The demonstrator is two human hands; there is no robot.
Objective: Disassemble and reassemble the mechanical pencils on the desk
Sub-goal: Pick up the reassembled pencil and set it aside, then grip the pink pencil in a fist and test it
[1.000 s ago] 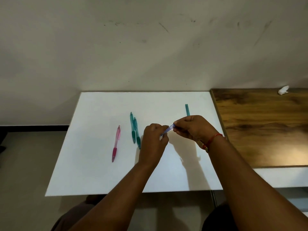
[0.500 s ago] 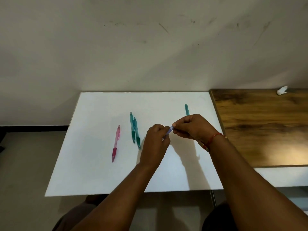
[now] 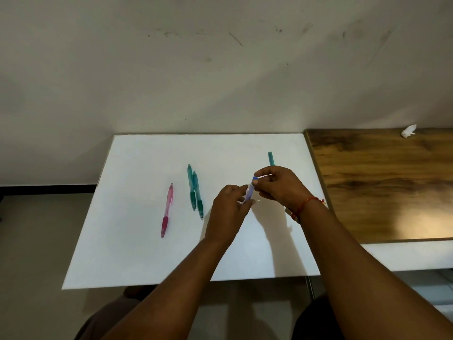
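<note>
Both hands meet above the white desk [image 3: 137, 241]: left hand [image 3: 229, 208] grips the blue pencil [image 3: 250, 191], right hand [image 3: 279, 186] pinches its top end.

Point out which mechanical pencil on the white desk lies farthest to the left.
The pink translucent pencil, lying alone; the two teal pencils lie side by side to its right.

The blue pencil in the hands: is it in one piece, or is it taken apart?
Partly apart. The left hand holds the blue pencil barrel; the right hand pinches a thin white inner piece beside its top end.
</note>
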